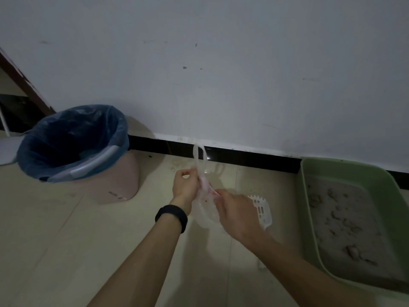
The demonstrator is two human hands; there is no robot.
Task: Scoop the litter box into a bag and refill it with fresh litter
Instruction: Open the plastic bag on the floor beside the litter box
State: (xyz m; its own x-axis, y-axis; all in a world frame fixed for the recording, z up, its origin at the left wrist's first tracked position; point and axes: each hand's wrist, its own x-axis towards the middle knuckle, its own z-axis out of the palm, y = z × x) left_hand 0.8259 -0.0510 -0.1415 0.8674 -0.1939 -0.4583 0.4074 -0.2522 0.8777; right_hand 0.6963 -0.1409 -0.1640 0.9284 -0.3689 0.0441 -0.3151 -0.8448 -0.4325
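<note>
hands | left hand (184,185) and right hand (236,214) pinch bag (205,216) | translucent, crumpled, loop up

Blue-lined pink bin (124,180) stands by the wall (221,63).

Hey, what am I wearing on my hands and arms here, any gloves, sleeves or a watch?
No gloves: the left hand and right hand are bare, with no rings that show. No sleeves show on either forearm. A wide, smooth black band, like a fitness tracker, circles the left wrist. The right wrist carries nothing.
</note>
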